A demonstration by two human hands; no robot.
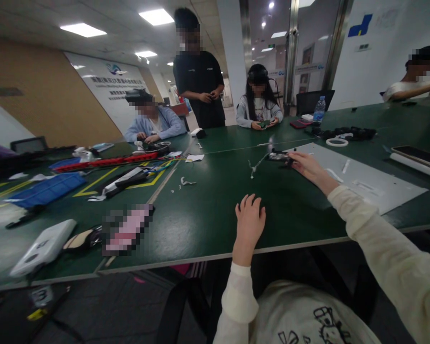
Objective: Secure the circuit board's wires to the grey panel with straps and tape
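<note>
My left hand (250, 220) lies on the green tabletop (204, 224) near its front edge, fingers slightly spread and holding nothing. Farther out to the right, my right hand (306, 167) pinches the end of a small black-and-silver object (277, 156); its exact kind is too small to tell. A thin whitish strand (253, 169) trails from the left of that object onto the table. Beneath my right wrist is a light grey sheet (365, 177), with a small white strip (346, 166) on it.
A tape roll (337, 142), a water bottle (319, 110) and a dark phone-like slab (421, 157) are on the right. To the left are a blue tray (46, 189), a white box (45, 248) and a pink item (129, 230). Co-workers sit and stand across the table.
</note>
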